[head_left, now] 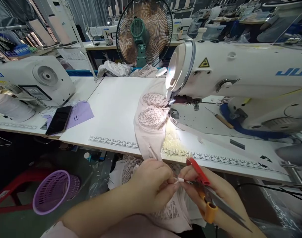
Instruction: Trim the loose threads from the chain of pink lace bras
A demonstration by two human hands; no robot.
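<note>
My left hand is closed in a pinch just off the table's front edge, holding one end of a small white strip. My right hand meets it there, thumb and finger at the strip's other end. Hooked in that same hand are scissors with red and orange handles, blades toward the lower right. A pale pink lace bra lies under the sewing machine's needle area, its lower band running down behind my left hand. More lace pieces rest on my lap, partly hidden by my hands.
The white sewing machine stands at right, a wooden-handled awl on its bed. On the left are another machine, a phone and purple paper. A fan stands behind; a purple basket is on the floor.
</note>
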